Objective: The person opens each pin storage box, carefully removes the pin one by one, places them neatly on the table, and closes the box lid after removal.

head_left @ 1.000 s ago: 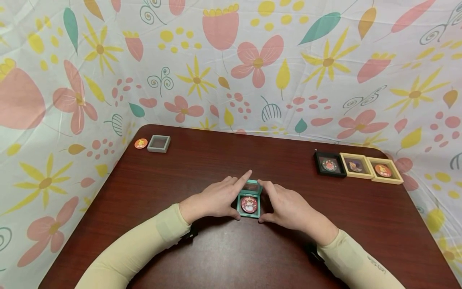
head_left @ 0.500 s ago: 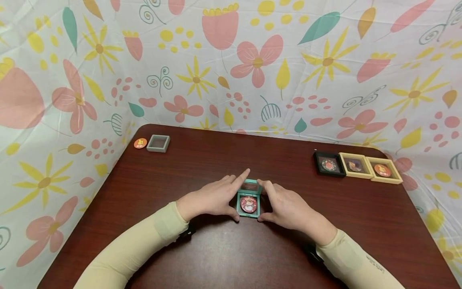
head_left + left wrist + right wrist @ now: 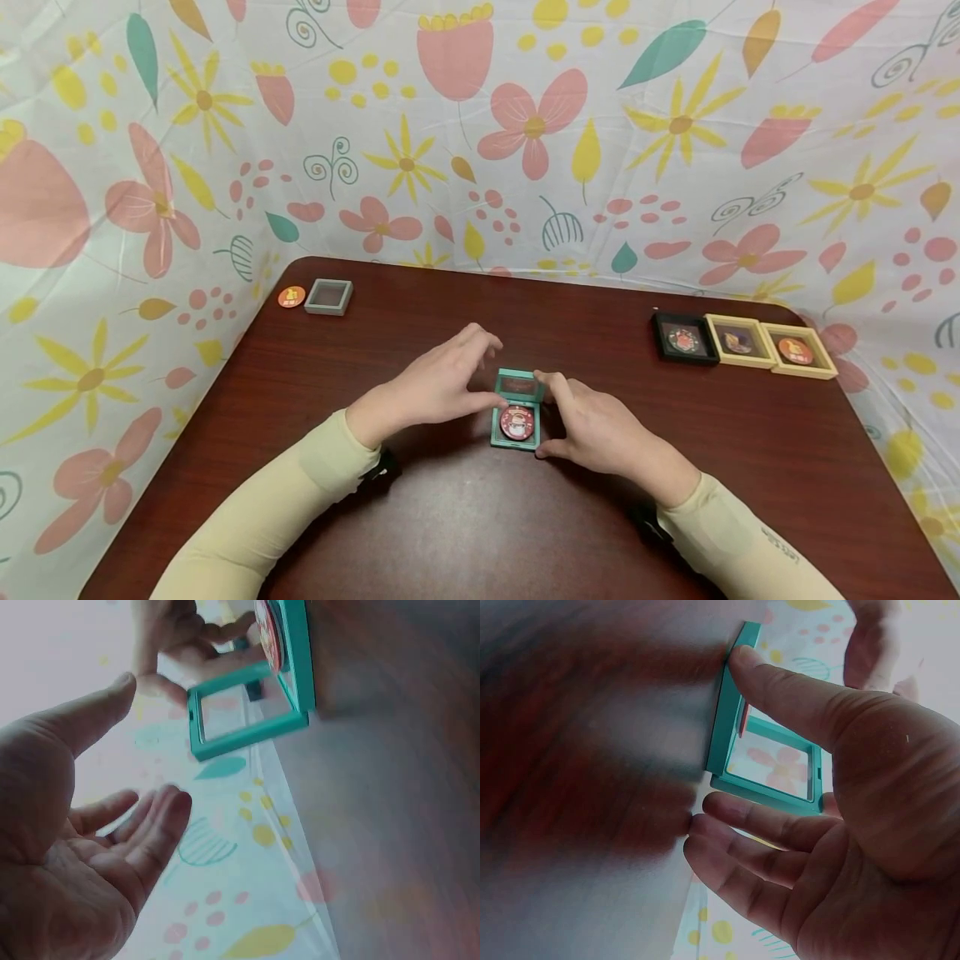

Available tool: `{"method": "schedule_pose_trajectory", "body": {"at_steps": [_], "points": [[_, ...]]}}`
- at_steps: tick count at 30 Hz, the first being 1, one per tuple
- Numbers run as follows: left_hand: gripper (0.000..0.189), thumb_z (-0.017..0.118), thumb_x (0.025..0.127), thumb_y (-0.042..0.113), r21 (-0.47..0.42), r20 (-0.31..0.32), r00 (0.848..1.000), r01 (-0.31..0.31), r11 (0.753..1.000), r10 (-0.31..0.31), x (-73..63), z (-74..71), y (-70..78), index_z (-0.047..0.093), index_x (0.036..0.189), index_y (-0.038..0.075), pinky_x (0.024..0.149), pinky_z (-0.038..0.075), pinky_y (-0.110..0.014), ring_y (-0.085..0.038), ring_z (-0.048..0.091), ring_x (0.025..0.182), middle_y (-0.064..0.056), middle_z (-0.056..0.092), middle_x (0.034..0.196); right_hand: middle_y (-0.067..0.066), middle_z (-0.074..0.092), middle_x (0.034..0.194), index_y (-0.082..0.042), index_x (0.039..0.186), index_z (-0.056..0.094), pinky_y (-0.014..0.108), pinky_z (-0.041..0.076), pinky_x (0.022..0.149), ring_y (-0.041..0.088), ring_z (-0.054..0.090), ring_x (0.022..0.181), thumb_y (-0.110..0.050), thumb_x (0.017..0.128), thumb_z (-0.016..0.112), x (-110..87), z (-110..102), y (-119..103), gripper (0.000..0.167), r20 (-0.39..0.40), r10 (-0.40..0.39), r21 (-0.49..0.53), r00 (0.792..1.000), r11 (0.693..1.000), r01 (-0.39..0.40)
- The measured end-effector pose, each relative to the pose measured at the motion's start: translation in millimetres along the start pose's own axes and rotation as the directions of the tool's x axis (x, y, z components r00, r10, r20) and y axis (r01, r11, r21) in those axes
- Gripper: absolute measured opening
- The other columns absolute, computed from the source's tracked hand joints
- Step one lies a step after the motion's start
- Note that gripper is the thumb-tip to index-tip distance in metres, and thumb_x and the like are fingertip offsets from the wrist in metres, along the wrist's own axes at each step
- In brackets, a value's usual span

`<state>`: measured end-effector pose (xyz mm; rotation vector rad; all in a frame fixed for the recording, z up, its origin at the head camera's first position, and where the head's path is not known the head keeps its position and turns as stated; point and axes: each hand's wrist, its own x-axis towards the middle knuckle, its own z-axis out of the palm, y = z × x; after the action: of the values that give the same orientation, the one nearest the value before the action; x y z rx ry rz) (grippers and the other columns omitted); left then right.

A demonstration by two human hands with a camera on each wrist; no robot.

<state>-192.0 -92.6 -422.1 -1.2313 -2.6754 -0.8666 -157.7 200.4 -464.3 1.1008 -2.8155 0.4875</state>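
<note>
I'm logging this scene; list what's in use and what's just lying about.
In use:
opened teal square case
round red badge inside it
left hand
right hand

Seemingly lying about:
loose round orange badge
grey square frame
black square frame
cream square frame beside it
second cream square frame

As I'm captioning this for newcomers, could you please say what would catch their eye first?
The flower-printed white fabric backdrop behind the reddish-brown table probably stands out first. Mid-table, a square teal hinged case stands open between the left hand and right hand, a round red badge in its base.
</note>
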Motion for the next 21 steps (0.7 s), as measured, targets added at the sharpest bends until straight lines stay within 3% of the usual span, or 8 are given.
{"method": "schedule_pose_trajectory", "body": {"at_steps": [4, 7, 15, 21], "points": [[0.043, 0.094, 0.094, 0.027, -0.032, 0.049, 0.997, -0.065, 0.997, 0.067, 0.6, 5.6, 6.0, 0.07, 0.123, 0.005, 0.079, 0.055, -0.029, -0.017, 0.067, 0.09, -0.006, 0.066, 0.109, 0.012, 0.072, 0.124, -0.003, 0.154, 0.041, 0.046, 0.062, 0.081, 0.024, 0.073, 0.108, -0.039, 0.078, 0.105, -0.3, 0, 0, 0.105, -0.004, 0.0, 0.009, 1.0, 1.0, 0.0], [0.038, 0.091, 0.097, 0.027, -0.013, 0.112, 0.99, -0.08, 0.997, 0.081, 0.3, 13.0, 9.4, 0.075, 0.124, 0.005, 0.078, 0.054, -0.028, -0.017, 0.066, 0.086, -0.006, 0.07, 0.109, 0.011, 0.072, 0.122, -0.003, 0.155, 0.04, 0.046, 0.062, 0.082, 0.025, 0.073, 0.108, -0.039, 0.078, 0.105, -0.6, 1, 1, 0.107, -0.005, -0.003, 0.008, 1.0, 1.0, 0.003], [0.027, 0.088, 0.099, 0.025, 0.152, 0.228, 0.971, -0.115, 0.982, 0.078, 3.7, 30.7, 20.7, 0.08, 0.119, 0.009, 0.086, 0.055, -0.028, -0.013, 0.064, 0.096, -0.002, 0.074, 0.113, 0.01, 0.072, 0.119, -0.003, 0.155, 0.041, 0.046, 0.062, 0.081, 0.024, 0.073, 0.107, -0.04, 0.078, 0.104, -0.4, -1, 0, 0.106, -0.006, -0.008, -0.002, 1.0, 1.0, 0.008], [0.024, 0.088, 0.098, 0.031, 0.279, 0.275, 0.959, -0.145, 0.949, 0.066, 7.0, 41.7, 26.1, 0.081, 0.114, 0.014, 0.085, 0.057, -0.029, -0.015, 0.065, 0.096, 0.002, 0.07, 0.106, 0.009, 0.071, 0.118, -0.003, 0.155, 0.041, 0.044, 0.062, 0.08, 0.023, 0.072, 0.105, -0.039, 0.079, 0.104, -0.5, -1, 0, 0.105, 0.001, -0.007, 0.005, 1.0, 1.0, 0.007]]}}
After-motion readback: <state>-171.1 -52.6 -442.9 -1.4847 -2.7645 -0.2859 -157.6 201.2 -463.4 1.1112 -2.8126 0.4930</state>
